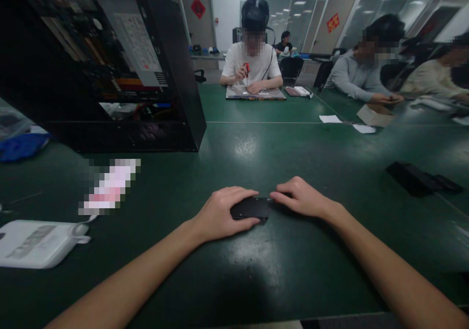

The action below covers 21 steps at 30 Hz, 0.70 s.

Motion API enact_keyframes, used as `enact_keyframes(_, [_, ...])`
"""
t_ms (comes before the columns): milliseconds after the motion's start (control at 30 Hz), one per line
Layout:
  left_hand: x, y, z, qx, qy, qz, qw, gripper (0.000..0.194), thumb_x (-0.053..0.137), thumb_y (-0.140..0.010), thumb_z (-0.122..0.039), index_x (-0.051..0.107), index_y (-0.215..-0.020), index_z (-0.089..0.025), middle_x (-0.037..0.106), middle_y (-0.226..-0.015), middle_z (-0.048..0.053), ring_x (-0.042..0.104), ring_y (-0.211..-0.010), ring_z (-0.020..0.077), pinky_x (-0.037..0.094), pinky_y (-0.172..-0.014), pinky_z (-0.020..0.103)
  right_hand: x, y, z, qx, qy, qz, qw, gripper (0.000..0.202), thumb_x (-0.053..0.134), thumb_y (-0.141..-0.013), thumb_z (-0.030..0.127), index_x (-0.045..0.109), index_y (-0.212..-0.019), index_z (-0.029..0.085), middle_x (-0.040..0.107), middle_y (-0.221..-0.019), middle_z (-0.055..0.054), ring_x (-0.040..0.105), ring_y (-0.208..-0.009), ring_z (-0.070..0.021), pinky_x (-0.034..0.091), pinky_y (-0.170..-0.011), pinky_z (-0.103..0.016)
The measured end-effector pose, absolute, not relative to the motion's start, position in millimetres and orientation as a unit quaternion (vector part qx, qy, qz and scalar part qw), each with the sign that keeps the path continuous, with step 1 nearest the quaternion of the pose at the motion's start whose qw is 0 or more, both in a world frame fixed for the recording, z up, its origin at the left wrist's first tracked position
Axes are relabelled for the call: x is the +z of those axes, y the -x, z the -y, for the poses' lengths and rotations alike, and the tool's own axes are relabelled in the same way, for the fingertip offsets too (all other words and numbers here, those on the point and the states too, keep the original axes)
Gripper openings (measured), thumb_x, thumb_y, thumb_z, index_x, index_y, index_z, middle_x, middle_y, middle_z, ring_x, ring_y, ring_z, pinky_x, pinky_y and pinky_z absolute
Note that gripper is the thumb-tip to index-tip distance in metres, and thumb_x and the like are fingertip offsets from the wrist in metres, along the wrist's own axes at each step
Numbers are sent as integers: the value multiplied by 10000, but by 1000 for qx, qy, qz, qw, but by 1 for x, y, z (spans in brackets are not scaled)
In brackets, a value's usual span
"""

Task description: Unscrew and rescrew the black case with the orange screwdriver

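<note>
A small flat black device (252,208) lies on the green table (278,163) right in front of me. My left hand (222,214) grips it from the left, fingers curled over its top and thumb along its near edge. My right hand (302,197) touches its right end with thumb and fingertips; whatever lies under those fingers is hidden.
An open black computer case (110,65) stands at the back left. A white box-shaped unit (40,243) sits near left, a blue cloth (22,145) far left, black flat parts (421,178) at right. Other people work across the table; papers (330,119) lie there.
</note>
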State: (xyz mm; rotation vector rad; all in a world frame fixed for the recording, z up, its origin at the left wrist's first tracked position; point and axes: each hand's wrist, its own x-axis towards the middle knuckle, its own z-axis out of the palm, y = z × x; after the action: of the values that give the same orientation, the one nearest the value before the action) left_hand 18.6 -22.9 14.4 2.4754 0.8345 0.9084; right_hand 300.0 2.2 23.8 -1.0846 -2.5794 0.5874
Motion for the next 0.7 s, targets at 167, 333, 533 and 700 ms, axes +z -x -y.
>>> enact_keyframes(167, [17,-6,18,291,-862,-332,250,402,841,-842,-393,724,-1187,-224,785,-1125,41,751,-994,234,571,-895,347,28,-310,-3,170,391,895,133,509,442,-1084,489,602,-723,167,535,-622,14,462,-571,-96,294,-625,-283])
enact_keyframes(333, [13,-10,17,307,-839,-367,258,404,855,-818,-362,740,-1178,-219,803,-1117,47,766,-989,249,578,-910,359,31,-312,-3,133,394,900,127,491,449,-1078,467,611,-725,167,554,-633,4,476,-591,-102,300,-635,-283])
enact_keyframes(533, [12,-11,17,316,-824,-394,258,398,851,-807,-361,749,-1168,-226,809,-1128,51,770,-1011,266,588,-930,384,38,-313,1,113,406,897,129,457,502,-1043,404,572,-656,172,514,-575,17,430,-538,-91,284,-610,-280])
enact_keyframes(700, [9,-19,20,334,-799,-426,261,424,835,-814,-358,744,-1200,-208,805,-1162,70,770,-1045,281,591,-978,424,33,-292,11,101,419,893,133,467,449,-1075,441,628,-735,175,596,-647,-7,501,-591,-111,296,-631,-287])
